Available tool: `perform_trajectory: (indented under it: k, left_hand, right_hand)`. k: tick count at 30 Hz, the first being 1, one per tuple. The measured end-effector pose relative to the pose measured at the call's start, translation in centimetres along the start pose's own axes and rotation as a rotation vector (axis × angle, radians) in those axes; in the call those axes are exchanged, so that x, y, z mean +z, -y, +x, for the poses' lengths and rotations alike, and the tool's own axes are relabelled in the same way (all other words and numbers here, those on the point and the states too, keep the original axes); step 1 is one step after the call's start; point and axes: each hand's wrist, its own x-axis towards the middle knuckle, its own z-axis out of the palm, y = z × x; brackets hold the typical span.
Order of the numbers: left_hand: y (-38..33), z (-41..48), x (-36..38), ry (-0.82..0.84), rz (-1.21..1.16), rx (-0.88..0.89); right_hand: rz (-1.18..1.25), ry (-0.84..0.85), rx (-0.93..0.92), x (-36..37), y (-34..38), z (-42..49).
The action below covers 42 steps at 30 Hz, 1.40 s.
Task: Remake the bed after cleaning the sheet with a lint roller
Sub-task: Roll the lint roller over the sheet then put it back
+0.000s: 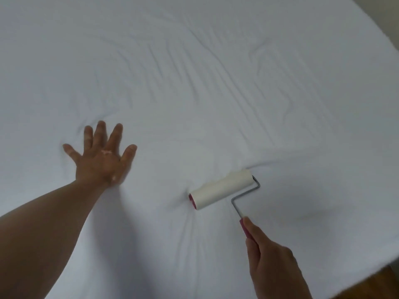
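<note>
Sheet [194, 72]: matt white cloth, creased. Lint roller [220, 192]: matt off-white paper drum, grey metal wire frame, pink plastic handle.

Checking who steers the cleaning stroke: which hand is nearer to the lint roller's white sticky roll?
Right. The right hand holds the pink grip just below-right of the sticky roll; the left hand lies flat on the sheet, farther to its left.

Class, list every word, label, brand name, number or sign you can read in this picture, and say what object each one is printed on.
None: no readable text shows anywhere.
The lint roller has a blank white roll and a plain pink handle, gripped by the right hand.
The white sheet is plain, and the left hand pressed flat on it bears no writing.
</note>
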Motion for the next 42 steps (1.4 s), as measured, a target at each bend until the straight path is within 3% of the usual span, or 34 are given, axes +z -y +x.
perform_trajectory:
  k: [4, 12, 21, 35, 42]
  left_hand:
    - [4.1, 3.1, -0.9, 0.017, -0.021, -0.121]
    - [6.5, 9.1, -1.8, 0.036, -0.045, -0.216]
    - [7.4, 12.5, -0.6, -0.009, 0.018, -0.219]
    - [7.8, 13.2, 1.2, 0.001, 0.051, -0.245]
    - [7.8, 13.4, 1.7, -0.027, 0.038, -0.236]
  right_hand:
    - [-0.03, 0.113, 0.008, -1.6, 5.9, 6.9]
    - [0.027, -0.055, -0.163, -1.1, 17.1, 22.5]
    - [0.044, -0.033, -0.244, -1.9, 27.5, 36.3]
    - [0.07, -0.027, -0.293, -3.9, 36.9, 46.8]
    - [0.377, -0.07, -0.27, -6.1, 39.7, 43.8]
